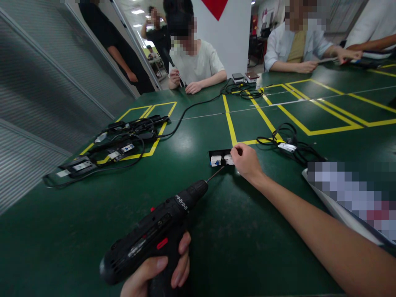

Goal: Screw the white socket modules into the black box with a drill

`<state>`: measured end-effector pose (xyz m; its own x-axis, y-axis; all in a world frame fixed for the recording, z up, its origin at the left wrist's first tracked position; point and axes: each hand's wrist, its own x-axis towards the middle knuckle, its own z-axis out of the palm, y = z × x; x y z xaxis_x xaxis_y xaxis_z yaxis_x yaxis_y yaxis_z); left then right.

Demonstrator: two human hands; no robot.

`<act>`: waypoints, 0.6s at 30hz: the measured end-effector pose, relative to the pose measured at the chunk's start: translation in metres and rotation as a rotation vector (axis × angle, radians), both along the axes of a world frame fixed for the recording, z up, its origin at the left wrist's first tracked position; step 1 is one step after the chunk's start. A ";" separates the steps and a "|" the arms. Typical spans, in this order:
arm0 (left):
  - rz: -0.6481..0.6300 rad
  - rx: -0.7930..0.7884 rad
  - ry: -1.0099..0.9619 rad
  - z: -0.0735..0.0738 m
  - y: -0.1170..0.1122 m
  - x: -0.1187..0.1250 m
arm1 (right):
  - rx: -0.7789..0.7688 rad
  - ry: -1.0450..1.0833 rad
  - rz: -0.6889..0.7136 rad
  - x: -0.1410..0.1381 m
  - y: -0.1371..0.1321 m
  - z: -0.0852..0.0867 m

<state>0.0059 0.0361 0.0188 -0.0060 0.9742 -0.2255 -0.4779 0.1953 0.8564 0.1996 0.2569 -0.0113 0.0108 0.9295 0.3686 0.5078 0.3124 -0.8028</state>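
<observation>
My left hand point(157, 270) is wrapped round the grip of a black cordless screwdriver point(154, 235), low in the head view. Its thin bit point(215, 173) points up and right toward a small black block with white parts point(220, 158) lying on the green table point(198, 231). My right hand point(246, 161) reaches in from the right and rests at the block's right end, fingers curled against it.
Black power adapters with cables point(120, 142) lie in a yellow-taped box at left. Another cabled adapter point(289, 144) sits right of the block. A blurred flat sheet point(349, 194) lies at right. Several people sit or stand at the table's far edge; phones point(244, 76) lie there.
</observation>
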 end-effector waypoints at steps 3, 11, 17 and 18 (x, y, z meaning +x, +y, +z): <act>0.005 -0.005 -0.009 0.000 -0.001 0.000 | -0.001 0.007 0.003 0.000 0.000 0.001; -0.031 0.000 -0.023 -0.002 0.000 -0.002 | -0.010 0.006 -0.001 0.000 -0.001 0.001; -0.035 0.001 -0.018 0.002 -0.001 0.000 | -0.007 -0.007 0.014 0.000 -0.002 0.002; -0.029 0.010 -0.018 0.002 -0.001 0.000 | -0.007 -0.007 0.012 0.001 -0.002 0.002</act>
